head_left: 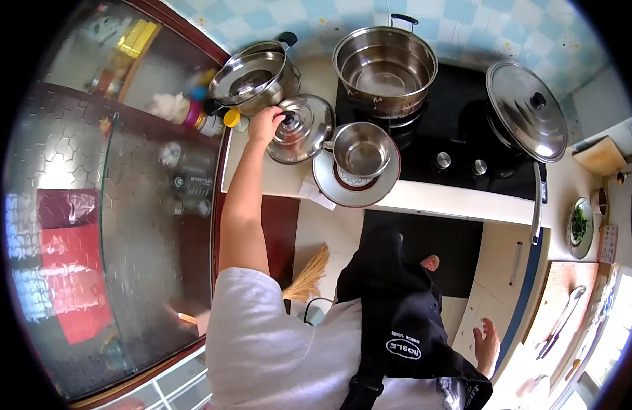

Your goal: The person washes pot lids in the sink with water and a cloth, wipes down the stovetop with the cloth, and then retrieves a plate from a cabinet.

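Observation:
My left hand [266,126] is closed on the black knob of a round steel lid [303,140]. The lid rests at the counter's left part, right beside a small steel pan [361,150] that stands on a white plate [377,196]. Behind the lid are stacked steel pots [256,80], and a yellow-capped jar [234,120] is close to my fingers. Low at the right, my right hand [487,347] hangs beside the black apron, fingers apart and holding nothing.
A large steel pot [386,68] stands on the black stove [459,147]. Another lidded pan [526,113] is at the stove's right. Greens lie on a plate [580,228], near a cutting board [552,290] with a ladle. A broom [307,277] is on the floor.

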Motion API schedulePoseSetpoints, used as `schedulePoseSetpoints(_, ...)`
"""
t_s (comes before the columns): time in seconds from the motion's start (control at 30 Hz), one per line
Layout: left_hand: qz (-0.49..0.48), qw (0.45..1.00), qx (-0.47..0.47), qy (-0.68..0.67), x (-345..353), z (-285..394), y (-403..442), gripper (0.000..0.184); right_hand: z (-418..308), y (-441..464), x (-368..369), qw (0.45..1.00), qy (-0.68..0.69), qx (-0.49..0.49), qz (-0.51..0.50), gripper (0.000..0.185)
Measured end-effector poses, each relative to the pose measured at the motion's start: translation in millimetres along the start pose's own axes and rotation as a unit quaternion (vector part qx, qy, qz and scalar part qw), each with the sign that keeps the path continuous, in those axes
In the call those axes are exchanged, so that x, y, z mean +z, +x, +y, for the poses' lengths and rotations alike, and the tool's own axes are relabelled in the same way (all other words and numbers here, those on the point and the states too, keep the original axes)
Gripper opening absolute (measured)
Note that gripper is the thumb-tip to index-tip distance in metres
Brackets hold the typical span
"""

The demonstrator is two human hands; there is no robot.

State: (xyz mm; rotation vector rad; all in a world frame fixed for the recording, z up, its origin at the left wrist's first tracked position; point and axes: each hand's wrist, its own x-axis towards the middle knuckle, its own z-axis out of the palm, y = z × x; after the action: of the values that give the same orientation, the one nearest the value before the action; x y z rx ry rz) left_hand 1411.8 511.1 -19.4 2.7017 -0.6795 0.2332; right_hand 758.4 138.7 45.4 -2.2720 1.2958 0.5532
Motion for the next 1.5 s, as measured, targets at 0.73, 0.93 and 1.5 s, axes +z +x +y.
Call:
schedulePoseSetpoints(0.73,0.213,0.603,-0.252,-0.727,-155.8,27.0,-100.8,0.026,-63.9,36.2,11.8,0.994,0.013,-0.109,-0.024,0.037)
schedulePoseSetpoints(0.93,0.176,0.567,-0.226,-0.772,-146.7,50.8,-108.3,0.027,-69.3,32.8,8.8,0.993,0.013,-0.115,-0.004,0.036)
schedulePoseSetpoints(1.5,-0.261,0.562,-0.186,-0.763,-44.7,272.7,-94.1,0.029,-79.4,-31.2,-19.0,0.928,0.358,-0.093,0.035,0.037)
